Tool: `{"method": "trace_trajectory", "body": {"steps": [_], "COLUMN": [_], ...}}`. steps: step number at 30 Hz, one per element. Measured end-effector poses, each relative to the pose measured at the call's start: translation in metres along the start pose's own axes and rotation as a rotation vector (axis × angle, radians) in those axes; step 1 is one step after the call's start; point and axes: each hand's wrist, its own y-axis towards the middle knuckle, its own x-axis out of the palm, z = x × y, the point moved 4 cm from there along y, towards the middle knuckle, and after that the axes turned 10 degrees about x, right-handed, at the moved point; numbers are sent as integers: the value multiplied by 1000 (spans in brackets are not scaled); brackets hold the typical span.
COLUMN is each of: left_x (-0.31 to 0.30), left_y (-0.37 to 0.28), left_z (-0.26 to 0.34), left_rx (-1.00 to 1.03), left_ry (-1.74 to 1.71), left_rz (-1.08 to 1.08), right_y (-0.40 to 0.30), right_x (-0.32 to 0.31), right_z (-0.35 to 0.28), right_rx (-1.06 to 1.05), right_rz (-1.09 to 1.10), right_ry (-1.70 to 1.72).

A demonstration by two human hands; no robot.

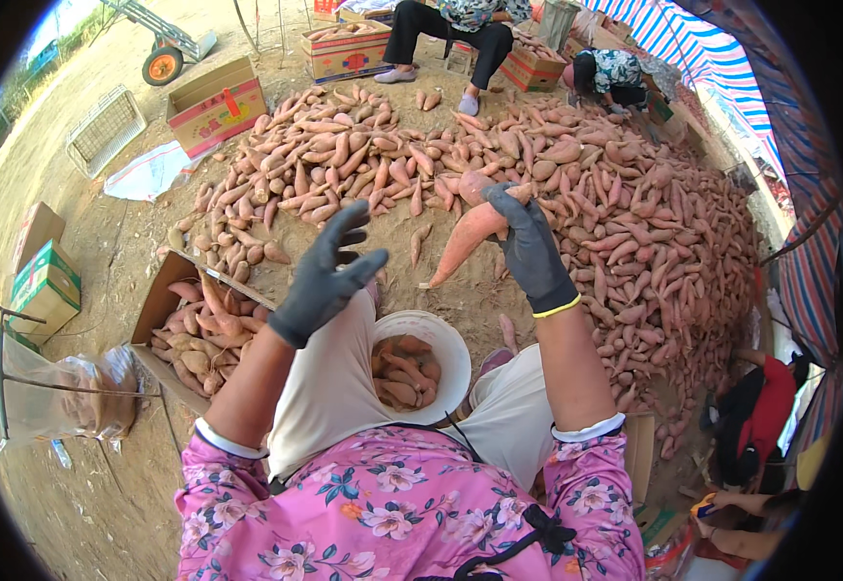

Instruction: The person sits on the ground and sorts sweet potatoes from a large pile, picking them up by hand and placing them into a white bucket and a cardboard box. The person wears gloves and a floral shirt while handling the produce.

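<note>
My right hand (pixel 530 243), in a dark work glove with a yellow cuff edge, grips a long curved sweet potato (pixel 467 238) above the dirt floor. A rounder sweet potato (pixel 473 187) shows just behind its fingers; whether the hand holds that one too is unclear. My left hand (pixel 330 279), gloved the same way, is raised with fingers apart and holds nothing. Between my knees stands a white bucket (pixel 457 363) with several sweet potatoes (pixel 407 370) inside. At my left, an open cardboard box (pixel 147 305) holds more sweet potatoes (pixel 207 330).
A large heap of sweet potatoes (pixel 639 240) curves from ahead round to my right. Cardboard cartons (pixel 214 116), a plastic crate (pixel 107 131) and a hand truck (pixel 167 43) stand at left. One person (pixel 450 33) sits ahead; others work at right, near a striped tarp (pixel 719 65).
</note>
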Motion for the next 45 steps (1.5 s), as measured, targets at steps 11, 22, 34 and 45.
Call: {"method": "trace_trajectory", "body": {"steps": [11, 22, 34, 45], "left_x": [102, 62, -195, -182], "left_y": [-27, -22, -126, -176], "left_z": [-96, -63, -94, -221], "left_rx": [-381, -302, 81, -596], "left_ry": [-1225, -1743, -332, -231], "left_rz": [117, 51, 915, 551], "right_y": [-39, -66, -99, -175], "right_x": [55, 62, -67, -247], "right_z": [56, 40, 32, -26], "right_rx": [-29, -305, -56, -124], "right_rz": [124, 194, 304, 730], "right_ry": [-185, -864, -734, -441]}}
